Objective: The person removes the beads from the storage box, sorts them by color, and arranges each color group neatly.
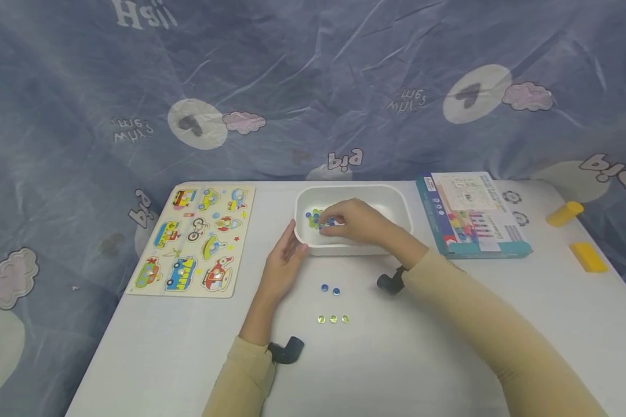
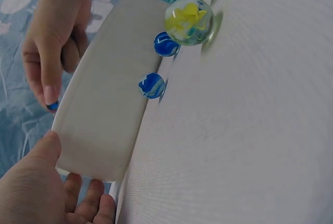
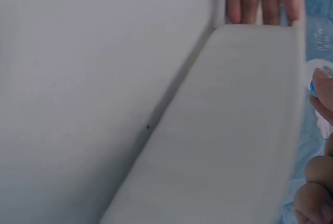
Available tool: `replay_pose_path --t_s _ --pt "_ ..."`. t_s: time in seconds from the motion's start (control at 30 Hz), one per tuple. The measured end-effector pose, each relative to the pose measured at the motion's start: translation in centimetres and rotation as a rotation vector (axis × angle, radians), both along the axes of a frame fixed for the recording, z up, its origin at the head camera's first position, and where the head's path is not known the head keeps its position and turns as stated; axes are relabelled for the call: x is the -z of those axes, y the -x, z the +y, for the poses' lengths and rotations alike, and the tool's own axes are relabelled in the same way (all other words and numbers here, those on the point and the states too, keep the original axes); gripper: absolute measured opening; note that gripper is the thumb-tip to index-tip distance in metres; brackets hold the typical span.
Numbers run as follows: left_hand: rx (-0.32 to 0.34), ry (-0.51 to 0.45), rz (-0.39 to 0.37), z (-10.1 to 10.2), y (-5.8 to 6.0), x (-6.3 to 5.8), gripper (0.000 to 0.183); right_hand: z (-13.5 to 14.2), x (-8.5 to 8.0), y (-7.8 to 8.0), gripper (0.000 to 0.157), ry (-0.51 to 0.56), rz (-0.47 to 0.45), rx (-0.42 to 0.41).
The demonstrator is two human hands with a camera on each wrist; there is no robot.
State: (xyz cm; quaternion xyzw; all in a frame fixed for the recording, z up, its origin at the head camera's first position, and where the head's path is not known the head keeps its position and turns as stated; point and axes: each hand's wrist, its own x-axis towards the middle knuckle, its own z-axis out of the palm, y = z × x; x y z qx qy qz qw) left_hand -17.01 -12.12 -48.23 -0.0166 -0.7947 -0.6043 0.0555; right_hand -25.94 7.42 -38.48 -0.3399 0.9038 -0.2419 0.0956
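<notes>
A white plastic tub point(image 1: 352, 249) stands on the table with several blue and yellow-green glass marbles point(image 1: 315, 218) at its left end. Over them, my right hand point(image 1: 361, 223) pinches a blue glass marble point(image 2: 52, 106) between thumb and finger. My left hand point(image 1: 283, 267) rests against the tub's left end, its thumb at the rim and its fingers along the outer wall. In front of the tub lie two blue marbles point(image 1: 324, 288), side by side. Nearer to me is a row of three clear marbles with yellow swirls point(image 1: 333, 319).
A wooden picture puzzle board point(image 1: 193, 243) with vehicles lies on the left. On the right are a flat teal-and-white box point(image 1: 475, 215), a yellow cylinder point(image 1: 564, 214) and a yellow block point(image 1: 588, 257). Patterned blue cloth point(image 1: 292, 75) hangs behind the white table point(image 1: 396, 359).
</notes>
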Motion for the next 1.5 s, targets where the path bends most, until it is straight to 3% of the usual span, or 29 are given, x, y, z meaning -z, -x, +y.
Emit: replay_pose_path --t_s 0.3,0.47,0.67,1.13,1.4,1.5 --pt "-0.007 -0.01 -0.005 0.1 -0.2 -0.1 0.061 2.8 -1.5 -3.9 0.022 0.079 0.011 0.103" --pt "-0.019 -0.003 0.006 0.2 -0.2 -0.2 0.061 4.1 -0.6 -6.5 0.022 0.133 -0.075 0.128" --pt "-0.017 -0.002 0.013 0.2 0.0 -0.2 0.06 5.1 1.1 -8.6 0.024 0.082 -0.15 0.132" --pt "-0.024 -0.006 0.012 0.3 0.0 -0.2 0.065 5.4 4.7 -9.2 0.02 0.034 -0.234 0.093" --pt "-0.017 -0.033 -0.021 0.7 -1.1 -2.2 0.067 5.1 5.3 -9.1 0.019 -0.022 -0.177 0.079" --pt "-0.013 -0.019 -0.018 0.4 -0.7 -1.4 0.064 5.1 5.3 -9.1 0.02 -0.028 -0.168 0.075"
